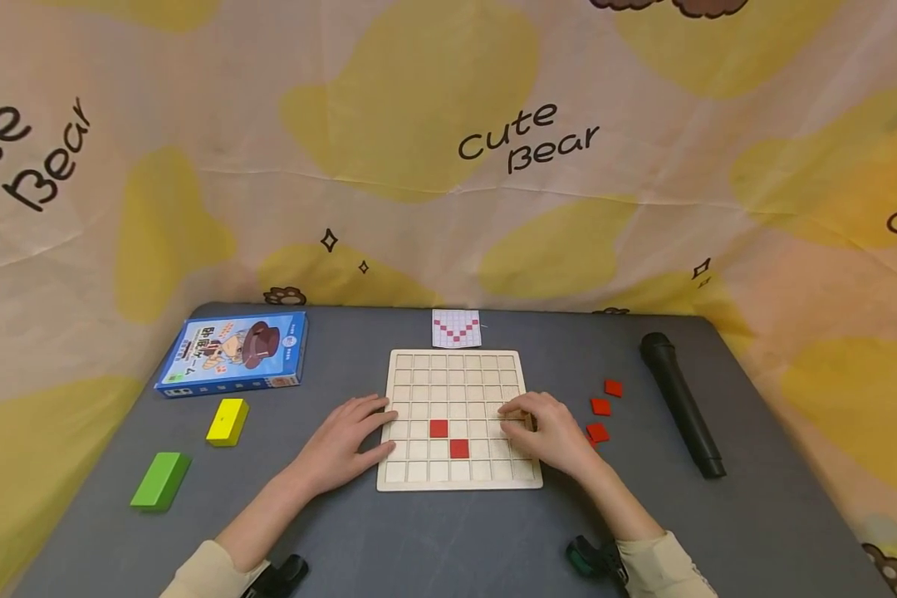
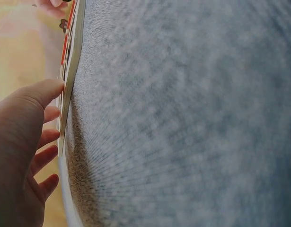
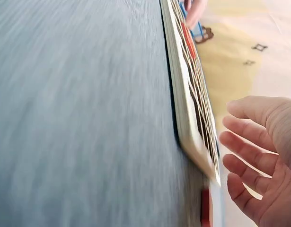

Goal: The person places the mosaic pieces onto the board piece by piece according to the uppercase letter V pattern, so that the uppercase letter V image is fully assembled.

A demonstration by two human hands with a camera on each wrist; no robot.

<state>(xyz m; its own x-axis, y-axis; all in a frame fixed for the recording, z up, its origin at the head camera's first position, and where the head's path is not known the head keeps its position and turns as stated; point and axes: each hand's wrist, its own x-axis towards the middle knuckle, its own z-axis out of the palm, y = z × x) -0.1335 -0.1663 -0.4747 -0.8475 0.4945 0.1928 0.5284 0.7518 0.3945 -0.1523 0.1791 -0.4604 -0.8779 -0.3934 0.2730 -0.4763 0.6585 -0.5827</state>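
Note:
A square wooden grid board (image 1: 448, 374) lies flat on the grey table, with two red square tiles (image 1: 459, 448) sitting diagonally in its lower cells. At the board's left edge rests my left hand (image 1: 344, 442), fingers extended; the left wrist view shows its thumb (image 2: 51, 90) against the rim. My right hand (image 1: 556, 433) is over the board's right side, its fingers loosely bent. In the right wrist view the thumb and fingers (image 3: 247, 142) are spread apart, and no tile shows between them. Several loose red tiles (image 1: 600, 407) lie right of the board.
Behind the board is a small card (image 1: 456, 329) with a pink V-shaped grid pattern. A black microphone (image 1: 683, 407) lies far right. On the left are a blue box (image 1: 232, 353), a yellow block (image 1: 227, 422) and a green block (image 1: 160, 482). A printed cloth (image 1: 419, 166) hangs behind.

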